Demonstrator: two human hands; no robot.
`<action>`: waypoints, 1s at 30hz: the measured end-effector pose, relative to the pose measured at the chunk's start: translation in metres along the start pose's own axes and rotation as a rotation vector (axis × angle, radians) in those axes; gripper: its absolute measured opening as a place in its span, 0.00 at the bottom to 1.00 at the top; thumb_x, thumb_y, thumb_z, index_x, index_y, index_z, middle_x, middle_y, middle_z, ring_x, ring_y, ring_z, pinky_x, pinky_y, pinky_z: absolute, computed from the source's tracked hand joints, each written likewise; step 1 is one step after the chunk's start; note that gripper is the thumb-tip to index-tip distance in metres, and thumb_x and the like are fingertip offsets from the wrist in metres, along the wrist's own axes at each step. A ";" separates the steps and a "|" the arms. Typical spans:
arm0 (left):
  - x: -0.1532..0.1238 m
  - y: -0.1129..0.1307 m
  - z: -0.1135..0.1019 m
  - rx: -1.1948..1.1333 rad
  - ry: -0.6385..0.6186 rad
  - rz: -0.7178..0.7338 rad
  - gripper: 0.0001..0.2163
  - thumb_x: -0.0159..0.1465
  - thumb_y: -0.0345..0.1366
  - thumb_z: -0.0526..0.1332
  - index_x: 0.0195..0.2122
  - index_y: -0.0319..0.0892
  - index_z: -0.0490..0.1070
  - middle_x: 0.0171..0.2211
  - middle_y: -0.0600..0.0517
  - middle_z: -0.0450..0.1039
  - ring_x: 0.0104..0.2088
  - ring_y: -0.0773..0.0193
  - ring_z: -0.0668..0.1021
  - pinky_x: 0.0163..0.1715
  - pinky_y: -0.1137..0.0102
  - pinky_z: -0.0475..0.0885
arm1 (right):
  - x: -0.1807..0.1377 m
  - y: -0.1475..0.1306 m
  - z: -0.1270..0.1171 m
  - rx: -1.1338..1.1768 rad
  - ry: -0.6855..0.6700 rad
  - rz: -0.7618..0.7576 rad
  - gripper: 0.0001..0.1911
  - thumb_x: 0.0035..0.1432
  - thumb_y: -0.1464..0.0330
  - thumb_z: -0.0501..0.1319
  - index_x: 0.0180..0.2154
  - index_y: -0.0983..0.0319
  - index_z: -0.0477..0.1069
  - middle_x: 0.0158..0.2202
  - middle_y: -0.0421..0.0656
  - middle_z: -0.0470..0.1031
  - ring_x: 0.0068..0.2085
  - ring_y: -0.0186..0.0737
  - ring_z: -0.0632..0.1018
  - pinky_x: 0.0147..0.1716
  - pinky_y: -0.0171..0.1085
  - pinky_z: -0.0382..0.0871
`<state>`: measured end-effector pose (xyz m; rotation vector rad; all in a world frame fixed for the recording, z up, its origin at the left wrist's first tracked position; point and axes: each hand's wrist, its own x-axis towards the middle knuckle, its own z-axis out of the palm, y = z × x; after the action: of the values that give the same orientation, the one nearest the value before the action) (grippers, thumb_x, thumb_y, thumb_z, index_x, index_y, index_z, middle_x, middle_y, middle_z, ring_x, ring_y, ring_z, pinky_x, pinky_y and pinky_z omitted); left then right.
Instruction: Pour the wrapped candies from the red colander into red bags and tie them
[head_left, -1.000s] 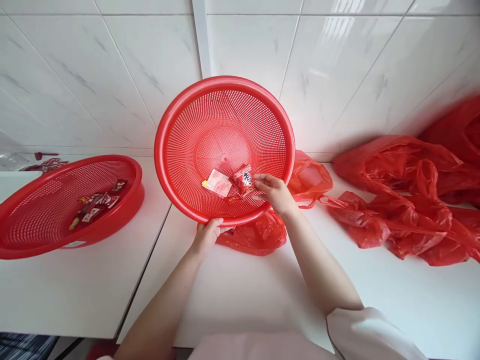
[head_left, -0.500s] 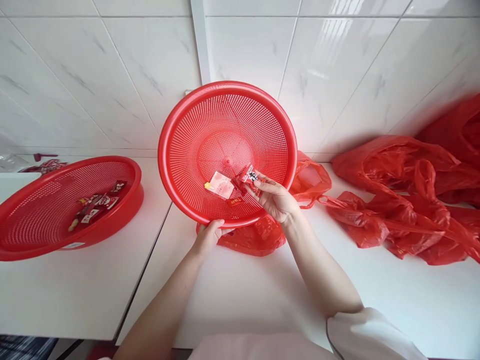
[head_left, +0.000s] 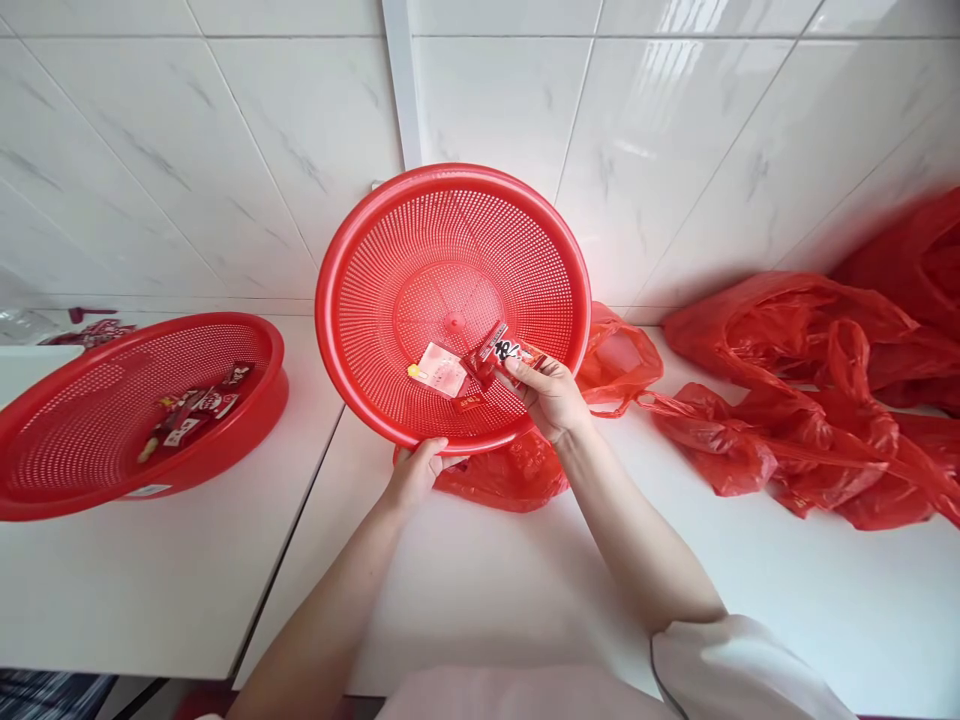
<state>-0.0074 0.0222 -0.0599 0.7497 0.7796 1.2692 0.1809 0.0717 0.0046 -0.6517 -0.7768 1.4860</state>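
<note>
Left hand (head_left: 415, 473) clamped on near rim of tilted round red plastic mesh basket (head_left: 420, 250); right hand (head_left: 550, 397) pinching small red snack packet (head_left: 504, 351) inside it.

left hand (head_left: 414, 470): bare forearm stretched forward from lower left, thumb on top, fingers curled under, clamped | right hand (head_left: 551, 395): bare forearm angled in from lower right, thumb and fingertips pinched closed

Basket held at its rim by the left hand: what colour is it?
Red basket; the head view shows it best.
</note>
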 end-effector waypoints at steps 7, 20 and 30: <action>0.000 -0.001 -0.001 0.000 -0.020 0.009 0.18 0.56 0.29 0.63 0.49 0.40 0.69 0.50 0.46 0.74 0.52 0.46 0.74 0.48 0.46 0.73 | -0.001 0.004 -0.001 -0.058 0.016 -0.047 0.14 0.43 0.67 0.73 0.35 0.60 0.78 0.37 0.40 0.81 0.39 0.37 0.80 0.45 0.38 0.76; 0.008 0.014 -0.008 -0.026 0.098 0.134 0.13 0.55 0.29 0.63 0.42 0.42 0.72 0.45 0.49 0.76 0.52 0.49 0.75 0.49 0.50 0.74 | -0.012 -0.026 -0.013 -0.689 -0.367 0.046 0.13 0.52 0.61 0.66 0.38 0.61 0.73 0.35 0.40 0.77 0.36 0.35 0.77 0.40 0.37 0.72; 0.010 0.019 -0.009 -0.036 0.165 0.229 0.20 0.54 0.29 0.62 0.49 0.47 0.69 0.47 0.50 0.75 0.52 0.53 0.74 0.50 0.51 0.73 | -0.004 -0.005 -0.023 -1.872 -0.214 0.363 0.14 0.59 0.60 0.57 0.37 0.62 0.76 0.38 0.51 0.78 0.37 0.46 0.78 0.32 0.39 0.68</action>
<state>-0.0234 0.0352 -0.0494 0.7266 0.8184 1.5623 0.2027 0.0696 -0.0059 -2.0521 -2.2742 0.7022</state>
